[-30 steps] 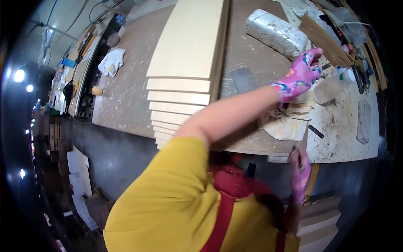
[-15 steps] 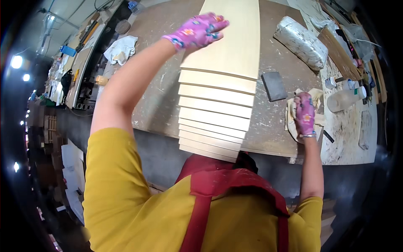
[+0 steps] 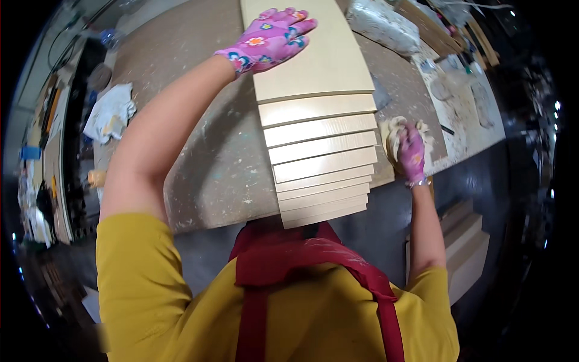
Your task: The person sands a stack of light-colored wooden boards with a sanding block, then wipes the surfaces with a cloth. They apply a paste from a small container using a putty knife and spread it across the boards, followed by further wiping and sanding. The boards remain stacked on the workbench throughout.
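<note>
My left hand point(image 3: 268, 41), in a pink flowered glove, lies flat with its fingers spread on the top board of a stack of pale boards point(image 3: 316, 75). The boards are fanned out like steps, their near ends reaching past the table's front edge toward my body. To the right of the stack, my right hand point(image 3: 412, 151), gloved the same way, is closed on a crumpled cream cloth point(image 3: 393, 131) at the table's edge. A grey block point(image 3: 380, 95) shows partly beside the stack, between it and the cloth.
The stack lies on a scuffed brown table point(image 3: 199, 181). A white rag point(image 3: 111, 114) is at the left. Toward the far right are a silver-wrapped bundle point(image 3: 384, 25) and a clear bottle point(image 3: 446, 87) on a stained white board point(image 3: 488, 111). Flat panels point(image 3: 461, 247) stand below at the right.
The view has swung, so the table's things sit farther left in it. My left hand has settled flat on the top board. My right hand still grips the cloth, now appearing nearer the stack.
</note>
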Tool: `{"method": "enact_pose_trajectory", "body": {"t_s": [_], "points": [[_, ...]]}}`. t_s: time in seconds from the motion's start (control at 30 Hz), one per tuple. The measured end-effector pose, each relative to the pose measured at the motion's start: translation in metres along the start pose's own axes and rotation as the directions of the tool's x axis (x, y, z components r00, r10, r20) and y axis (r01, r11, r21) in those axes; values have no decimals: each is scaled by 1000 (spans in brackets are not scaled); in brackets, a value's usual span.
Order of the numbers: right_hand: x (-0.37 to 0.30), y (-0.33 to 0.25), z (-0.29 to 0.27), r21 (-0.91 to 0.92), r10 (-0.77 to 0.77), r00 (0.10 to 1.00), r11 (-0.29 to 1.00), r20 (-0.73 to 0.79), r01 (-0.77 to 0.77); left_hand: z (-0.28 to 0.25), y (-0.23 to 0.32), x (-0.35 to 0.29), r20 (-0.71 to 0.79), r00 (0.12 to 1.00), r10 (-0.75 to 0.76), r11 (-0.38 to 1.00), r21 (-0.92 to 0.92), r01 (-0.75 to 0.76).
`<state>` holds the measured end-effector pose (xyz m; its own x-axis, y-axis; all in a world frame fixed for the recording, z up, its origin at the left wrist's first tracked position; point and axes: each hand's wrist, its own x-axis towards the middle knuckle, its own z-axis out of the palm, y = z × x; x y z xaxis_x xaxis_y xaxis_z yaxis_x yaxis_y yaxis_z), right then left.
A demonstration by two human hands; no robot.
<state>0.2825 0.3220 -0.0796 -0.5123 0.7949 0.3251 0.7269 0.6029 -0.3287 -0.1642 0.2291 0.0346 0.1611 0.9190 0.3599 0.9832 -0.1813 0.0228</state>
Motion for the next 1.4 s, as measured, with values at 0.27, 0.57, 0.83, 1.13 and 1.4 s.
{"method": "enact_pose_trajectory", "body": {"t_s": [0.27,0.57,0.83,1.13,1.4], "points": [[52,-205,-73,56,-569,811,813,-138,580,-19,9,2,164,985,-48,999,6,47],[63,-159,-56,229,-550,835,816,27,530,-8,0,-2,92,996,14,1000,-11,-13],[87,-62,-113,337,-140,818,939,558,-70,-8,1,5,115,993,-7,1000,20,4],[8,10,-49,921,185,931,180,314,-347,-7,0,1,83,997,1,1000,-27,1],[-25,-20,-15,388,318,941,858,113,-337,-4,0,-2,82,995,-56,997,-54,61]]}}
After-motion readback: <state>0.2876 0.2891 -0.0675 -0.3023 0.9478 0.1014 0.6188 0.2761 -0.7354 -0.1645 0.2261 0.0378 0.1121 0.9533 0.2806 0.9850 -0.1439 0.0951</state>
